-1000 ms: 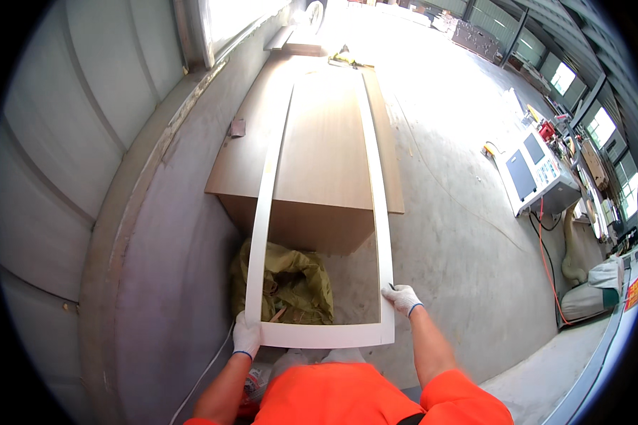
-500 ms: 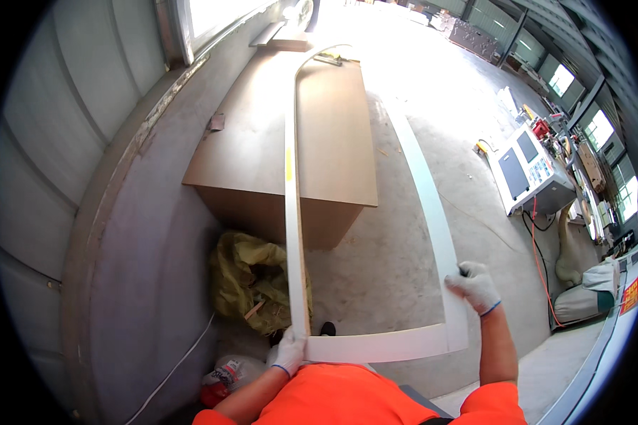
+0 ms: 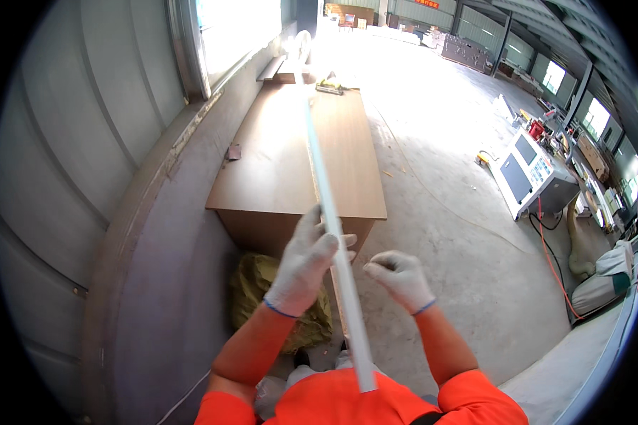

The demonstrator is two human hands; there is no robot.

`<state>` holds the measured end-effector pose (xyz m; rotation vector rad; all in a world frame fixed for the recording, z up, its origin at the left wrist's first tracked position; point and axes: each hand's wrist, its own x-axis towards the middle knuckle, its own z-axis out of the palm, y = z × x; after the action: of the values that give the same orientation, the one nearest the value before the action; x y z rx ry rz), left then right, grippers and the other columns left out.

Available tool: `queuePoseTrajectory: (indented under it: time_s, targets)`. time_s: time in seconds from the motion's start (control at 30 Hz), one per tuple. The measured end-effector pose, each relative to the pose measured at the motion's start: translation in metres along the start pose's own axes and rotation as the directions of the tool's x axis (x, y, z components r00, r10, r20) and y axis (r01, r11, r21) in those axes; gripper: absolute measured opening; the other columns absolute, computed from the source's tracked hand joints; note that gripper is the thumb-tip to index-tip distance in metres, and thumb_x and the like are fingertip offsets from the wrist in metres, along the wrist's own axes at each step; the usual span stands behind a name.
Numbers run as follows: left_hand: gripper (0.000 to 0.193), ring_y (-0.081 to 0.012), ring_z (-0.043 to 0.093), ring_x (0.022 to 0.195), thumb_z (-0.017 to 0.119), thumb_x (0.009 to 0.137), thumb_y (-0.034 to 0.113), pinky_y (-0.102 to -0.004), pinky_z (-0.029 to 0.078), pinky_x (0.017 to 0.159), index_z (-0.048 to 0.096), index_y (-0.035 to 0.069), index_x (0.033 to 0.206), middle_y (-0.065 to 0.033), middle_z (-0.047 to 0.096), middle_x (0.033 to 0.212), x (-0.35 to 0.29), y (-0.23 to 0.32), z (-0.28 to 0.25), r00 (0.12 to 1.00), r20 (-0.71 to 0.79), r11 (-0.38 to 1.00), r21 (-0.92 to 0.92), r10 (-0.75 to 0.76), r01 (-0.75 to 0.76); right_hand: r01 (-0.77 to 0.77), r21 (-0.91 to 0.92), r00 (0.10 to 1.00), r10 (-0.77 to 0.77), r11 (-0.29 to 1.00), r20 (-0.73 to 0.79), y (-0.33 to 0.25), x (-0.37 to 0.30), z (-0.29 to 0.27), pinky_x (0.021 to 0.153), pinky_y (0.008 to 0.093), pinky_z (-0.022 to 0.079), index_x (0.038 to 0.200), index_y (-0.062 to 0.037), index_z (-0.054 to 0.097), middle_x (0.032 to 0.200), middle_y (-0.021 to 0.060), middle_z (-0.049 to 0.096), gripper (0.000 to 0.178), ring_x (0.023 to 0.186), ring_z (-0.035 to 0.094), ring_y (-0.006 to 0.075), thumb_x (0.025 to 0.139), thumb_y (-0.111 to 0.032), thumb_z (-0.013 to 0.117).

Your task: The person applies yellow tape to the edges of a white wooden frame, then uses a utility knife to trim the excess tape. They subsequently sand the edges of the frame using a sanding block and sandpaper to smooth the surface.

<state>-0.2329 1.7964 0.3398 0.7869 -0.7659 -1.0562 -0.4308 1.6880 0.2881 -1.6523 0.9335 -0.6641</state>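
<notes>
Nearest the camera, two orange sleeves are seen rising from the lower edge, the forearms angled inward toward each other. A long white frame (image 3: 331, 212), viewed edge-on so that it reads as a thin pale strip, is held upright between them; its near end hangs just above the chest, and it stretches away over the bench toward the bright far end of the hall.

The left hand (image 3: 303, 261), in a white knit glove with a blue cuff, is raised with its back toward the camera, and its fingers (image 3: 325, 244) are wrapped over the frame from the left, so the frame is gripped there. The right hand (image 3: 400, 278), gloved the same way, is held just right of the frame at about the same height, its fingers curled into a loose fist. Whether it touches the frame cannot be told; nothing is seen clasped in it.

Below the left hand, a crumpled yellow-green sack (image 3: 262, 290) is lying on the concrete floor (image 3: 446, 269) against the bench's near end. The bench (image 3: 283, 170), a long brown wooden top, is set alongside the grey corrugated wall (image 3: 71, 163), with a small dark object on the ledge beside it. Well apart to the right, a grey machine with a screen (image 3: 532, 173) is standing, an orange cable (image 3: 549, 262) trailing from it across the floor.
</notes>
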Motion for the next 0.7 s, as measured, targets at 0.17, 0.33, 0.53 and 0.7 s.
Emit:
queuePoseTrajectory:
  time_s: [0.17, 0.33, 0.53, 0.7]
  targets:
    - [0.077, -0.0302, 0.070, 0.105, 0.074, 0.087, 0.024, -0.0395, 0.065, 0.080, 0.039, -0.004, 0.150, -0.0181, 0.053, 0.131, -0.031, 0.059, -0.039, 0.963, -0.202, 0.942, 0.246, -0.181, 0.229, -0.391, -0.413, 0.890, 0.452, 0.823, 0.058, 0.221, -0.017, 0.053, 0.082, 0.0357, 0.056, 0.104, 0.0044, 0.078, 0.093, 0.0151, 0.076, 0.053, 0.084, 0.070, 0.0205, 0.091, -0.047, 0.077]
    - [0.075, -0.0309, 0.073, 0.096, 0.066, 0.076, 0.011, -0.0407, 0.066, 0.077, 0.042, -0.004, 0.145, -0.0200, 0.059, 0.127, -0.058, 0.061, -0.079, 0.928, -0.315, 0.902, 0.311, -0.200, 0.300, -0.589, -0.032, 0.796, 0.586, 0.808, 0.151, 0.272, -0.048, 0.065, 0.075, 0.0363, 0.055, 0.098, 0.0033, 0.079, 0.085, 0.0080, 0.073, 0.057, 0.078, 0.067, 0.0181, 0.088, -0.053, 0.081]
    - [0.074, -0.0367, 0.072, 0.103, 0.066, 0.076, 0.007, -0.0461, 0.067, 0.079, 0.039, 0.000, 0.145, -0.0219, 0.058, 0.132, -0.074, 0.011, -0.116, 0.935, -0.249, 0.949, 0.129, -0.251, 0.289, -0.547, -0.244, 0.821, 0.570, 0.801, 0.027, 0.284, -0.041, 0.001, 0.073, 0.0367, 0.054, 0.089, 0.0006, 0.080, 0.082, 0.0110, 0.076, 0.054, 0.074, 0.069, 0.0202, 0.083, -0.053, 0.083]
    - [0.074, -0.0395, 0.071, 0.106, 0.069, 0.078, 0.004, -0.0495, 0.067, 0.080, 0.037, -0.002, 0.144, -0.0249, 0.056, 0.135, -0.090, -0.046, -0.150, 0.880, -0.319, 0.933, -0.050, -0.353, 0.356, -0.606, -0.303, 0.787, 0.611, 0.736, -0.090, 0.276, -0.047, -0.038, 0.074, 0.0369, 0.055, 0.087, -0.0010, 0.081, 0.082, 0.0122, 0.077, 0.048, 0.073, 0.071, 0.0217, 0.078, -0.048, 0.086]
